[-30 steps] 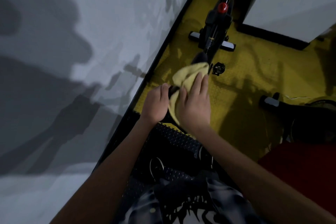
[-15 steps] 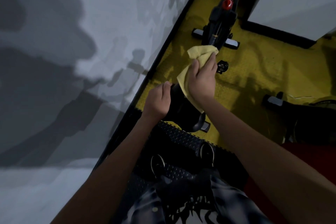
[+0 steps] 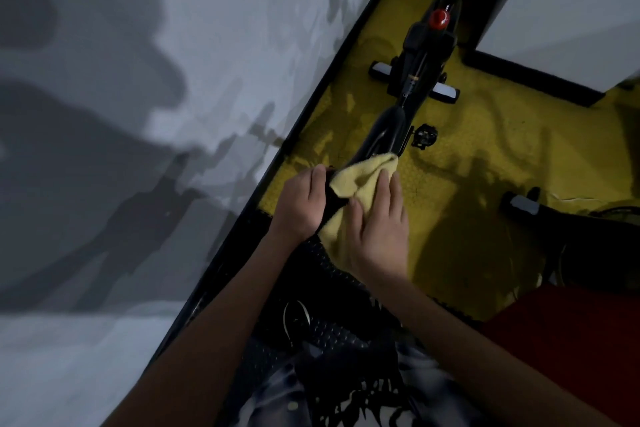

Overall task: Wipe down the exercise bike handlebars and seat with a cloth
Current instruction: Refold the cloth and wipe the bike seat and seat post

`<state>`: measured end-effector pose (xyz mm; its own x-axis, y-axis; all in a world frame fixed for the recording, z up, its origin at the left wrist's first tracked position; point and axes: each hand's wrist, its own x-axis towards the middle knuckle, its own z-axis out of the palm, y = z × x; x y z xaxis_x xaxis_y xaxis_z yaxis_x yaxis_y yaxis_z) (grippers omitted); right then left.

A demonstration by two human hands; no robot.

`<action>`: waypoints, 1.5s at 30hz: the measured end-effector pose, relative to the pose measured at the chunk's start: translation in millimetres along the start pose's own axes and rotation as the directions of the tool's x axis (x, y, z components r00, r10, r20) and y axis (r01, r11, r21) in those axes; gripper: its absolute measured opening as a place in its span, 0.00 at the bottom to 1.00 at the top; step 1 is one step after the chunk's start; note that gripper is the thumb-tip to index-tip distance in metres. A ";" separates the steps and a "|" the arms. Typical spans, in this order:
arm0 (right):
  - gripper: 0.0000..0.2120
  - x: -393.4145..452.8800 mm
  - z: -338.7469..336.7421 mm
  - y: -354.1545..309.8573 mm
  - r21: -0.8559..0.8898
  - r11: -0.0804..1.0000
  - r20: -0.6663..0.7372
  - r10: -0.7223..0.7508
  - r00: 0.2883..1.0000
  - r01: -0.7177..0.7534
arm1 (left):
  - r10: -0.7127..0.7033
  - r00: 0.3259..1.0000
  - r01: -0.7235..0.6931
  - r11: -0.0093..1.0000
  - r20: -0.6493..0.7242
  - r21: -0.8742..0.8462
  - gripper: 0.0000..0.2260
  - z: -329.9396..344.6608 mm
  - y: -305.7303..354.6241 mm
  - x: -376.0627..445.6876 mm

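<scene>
2 hands work over yellow floor [image 3: 485, 184] beside grey wall [image 3: 173, 45]: right hand [image 3: 377, 229] presses cloth [image 3: 360, 177] flat, left hand [image 3: 301, 204] grips seat [image 3: 381, 135].

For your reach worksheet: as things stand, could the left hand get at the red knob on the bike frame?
Probably not: the left hand grips the seat edge, and the red knob lies well beyond.

Both forearms outstretched, left grip [image 3: 300, 203] curled, right grip [image 3: 375, 232] flat, fingers spread.

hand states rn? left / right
Left hand: grips the black bike seat edge.
Right hand: open, flat fingers pressing the yellow cloth onto the seat.
</scene>
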<state>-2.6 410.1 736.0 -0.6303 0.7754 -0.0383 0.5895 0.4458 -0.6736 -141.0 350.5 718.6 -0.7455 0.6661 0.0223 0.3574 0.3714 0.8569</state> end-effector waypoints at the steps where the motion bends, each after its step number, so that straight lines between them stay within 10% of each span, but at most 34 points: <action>1: 0.33 17.2 1.0 -2.1 0.013 1.000 -0.001 0.010 1.000 -0.010 | 0.001 1.000 -0.001 1.000 -0.005 -0.016 0.15 0.0 0.8 0.3; 8: 0.31 125.2 -0.9 -10.6 0.136 0.985 -0.129 0.122 0.984 -0.105 | 0.047 0.999 -0.048 0.998 -0.019 -0.045 0.15 0.3 0.8 -0.6; 20: 0.32 3.5 -0.5 -2.5 -0.145 0.989 0.004 -0.044 0.999 0.044 | -0.092 0.996 0.093 0.995 -0.015 0.028 0.20 -2.2 12.1 -2.1; 31: 0.26 143.6 -1.6 -5.8 0.122 0.992 -0.153 0.055 0.987 -0.037 | 0.050 0.999 -0.050 0.998 -0.014 -0.035 0.16 -0.3 3.3 -2.3; 45: 0.32 23.4 -0.9 -7.5 -0.079 0.996 0.006 -0.035 0.999 0.036 | 0.024 0.999 -0.024 1.000 -0.029 -0.010 0.18 -0.6 3.9 -0.3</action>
<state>-21.4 425.3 740.8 -0.6540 0.7563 -0.0192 0.6046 0.5073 -0.6140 -139.7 351.3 722.2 -0.7526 0.6560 0.0573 0.3695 0.3486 0.8614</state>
